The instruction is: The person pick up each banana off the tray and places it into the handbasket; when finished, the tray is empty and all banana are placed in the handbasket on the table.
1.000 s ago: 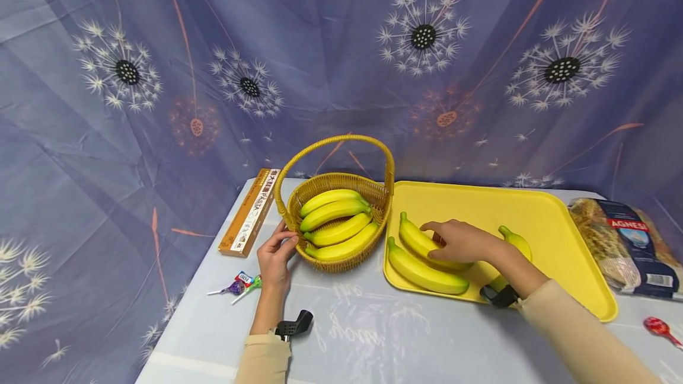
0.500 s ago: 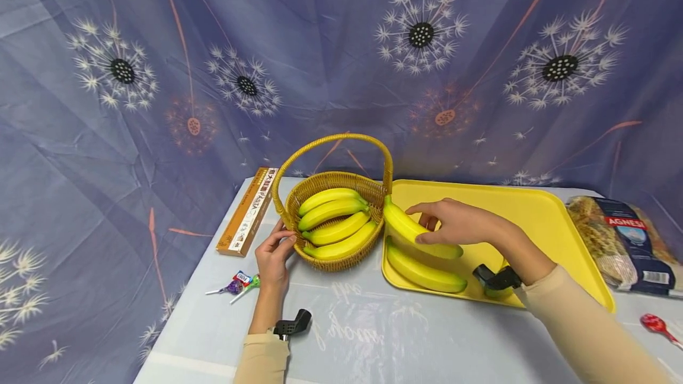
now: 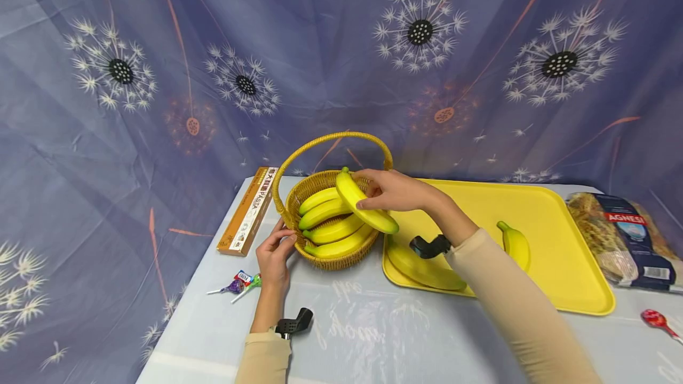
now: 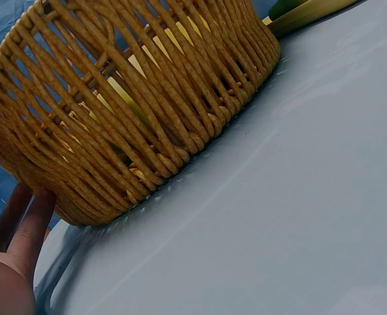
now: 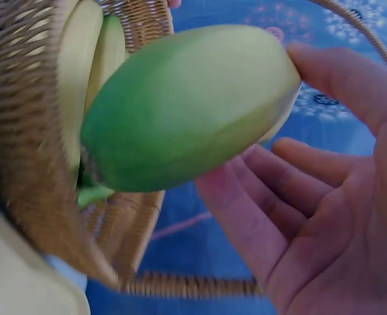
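My right hand (image 3: 399, 189) pinches a yellow banana (image 3: 360, 201) between thumb and fingers, held over the right side of a wicker basket (image 3: 332, 263). Its green-tipped end (image 5: 127, 125) looms large in the right wrist view. Inside the basket lie several other bananas (image 3: 326, 213). At the basket's left side is my left hand (image 3: 274, 258); in the left wrist view its fingers (image 4: 34, 223) rest against the woven outer wall. Two bananas show on the yellow tray (image 3: 565, 265): one at its front left (image 3: 427, 270), partly behind the right wrist camera, and one farther right (image 3: 515, 246).
A tall handle (image 3: 341, 135) arches over the basket. Left of it lies a pasta box (image 3: 246, 212), with wrapped lollipops (image 3: 238, 284) in front. A bag of pasta (image 3: 629, 242) and a red lollipop (image 3: 655, 317) are at the right. A patterned cloth (image 3: 320, 46) hangs behind.
The right hand has lifted the banana from the tray and carried it left to over the basket. The left hand has stayed at the basket's side.
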`<state>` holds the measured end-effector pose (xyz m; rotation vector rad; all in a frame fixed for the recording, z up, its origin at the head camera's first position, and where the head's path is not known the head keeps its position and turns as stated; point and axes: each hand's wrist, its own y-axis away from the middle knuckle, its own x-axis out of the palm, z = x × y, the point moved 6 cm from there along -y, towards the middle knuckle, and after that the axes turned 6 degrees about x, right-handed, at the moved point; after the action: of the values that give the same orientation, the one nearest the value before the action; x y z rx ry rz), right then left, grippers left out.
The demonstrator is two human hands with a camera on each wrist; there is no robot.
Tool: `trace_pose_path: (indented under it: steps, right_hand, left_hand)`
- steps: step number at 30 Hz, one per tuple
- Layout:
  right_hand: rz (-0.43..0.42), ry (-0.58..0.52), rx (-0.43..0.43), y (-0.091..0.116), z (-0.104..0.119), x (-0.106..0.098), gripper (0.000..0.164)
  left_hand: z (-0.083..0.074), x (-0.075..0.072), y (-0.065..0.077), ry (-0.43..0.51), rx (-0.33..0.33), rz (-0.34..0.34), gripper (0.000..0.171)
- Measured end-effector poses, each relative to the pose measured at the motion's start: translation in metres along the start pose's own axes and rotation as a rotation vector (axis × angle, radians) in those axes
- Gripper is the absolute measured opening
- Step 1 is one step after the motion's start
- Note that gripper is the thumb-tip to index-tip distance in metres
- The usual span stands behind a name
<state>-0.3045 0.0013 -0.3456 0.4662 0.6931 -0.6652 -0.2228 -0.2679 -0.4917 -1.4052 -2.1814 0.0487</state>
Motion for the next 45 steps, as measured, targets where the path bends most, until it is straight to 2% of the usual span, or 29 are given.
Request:
trace_pose_path:
  steps: [5, 8, 11, 18, 24, 30, 36, 41, 45]
  right_hand:
    - [0.062, -0.023, 0.079, -0.035, 0.008, 0.003, 0.081]
    - [0.088, 0.003, 0.132, -0.052, 0.012, 0.006, 0.085]
    - [0.116, -0.027, 0.198, -0.067, 0.014, 0.012, 0.087]
    - [0.175, -0.147, 0.278, -0.098, 0.013, 0.04, 0.089]
    - [0.185, -0.242, 0.314, -0.109, 0.011, 0.065, 0.087]
    - [0.18, -0.155, 0.278, -0.115, 0.022, 0.083, 0.084]
    - [0.19, -0.045, 0.25, -0.118, 0.028, 0.093, 0.082]
    - [0.136, 0.093, 0.254, -0.122, 0.025, 0.094, 0.078]
    - [0.104, 0.11, 0.245, -0.124, 0.022, 0.095, 0.079]
  left_hand:
    - [0.001, 0.001, 0.001, 0.008, 0.005, -0.002, 0.022]
    - [0.002, 0.001, 0.002, 0.016, 0.008, -0.006, 0.021]
    - [0.003, 0.001, 0.001, 0.008, 0.01, 0.004, 0.02]
    - [0.001, -0.002, -0.002, 0.007, 0.027, -0.013, 0.017]
    - [0.0, 0.003, -0.002, 0.0, 0.023, 0.015, 0.021]
    - [0.001, 0.001, -0.004, -0.007, 0.02, 0.01, 0.019]
    - [0.001, 0.001, -0.005, -0.008, 0.032, 0.013, 0.018]
    - [0.002, 0.002, -0.005, -0.004, 0.03, 0.006, 0.012]
    - [0.002, 0.002, -0.004, -0.004, 0.02, 0.001, 0.011]
